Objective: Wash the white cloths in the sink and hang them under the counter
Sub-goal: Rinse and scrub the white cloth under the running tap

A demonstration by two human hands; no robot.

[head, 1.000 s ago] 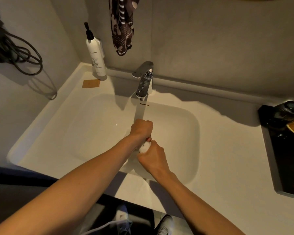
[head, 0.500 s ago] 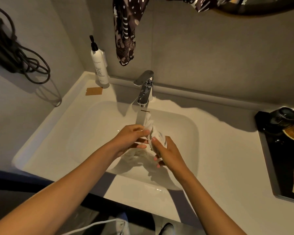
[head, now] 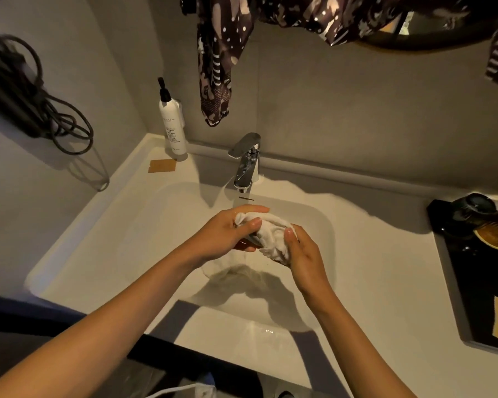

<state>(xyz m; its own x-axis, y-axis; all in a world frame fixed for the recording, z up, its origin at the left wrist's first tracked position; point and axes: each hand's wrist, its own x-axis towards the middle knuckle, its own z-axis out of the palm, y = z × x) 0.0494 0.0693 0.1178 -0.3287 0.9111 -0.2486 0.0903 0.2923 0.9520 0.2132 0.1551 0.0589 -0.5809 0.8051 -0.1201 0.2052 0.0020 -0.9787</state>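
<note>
Two hands share one bunched white cloth (head: 272, 235) at the frame's centre, above the sink (head: 127, 231) basin and just below the faucet (head: 246, 163). From the left, the left hand (head: 227, 235) pinches its upper-left end; the right hand (head: 304, 258) grips its lower-right end. Its long axis runs between them, equally near both, so wringing looks likely next.

The white pump bottle (head: 173, 128) by the wall carried dark print. It was too small and blurred to read. Nothing else bore legible text.
</note>
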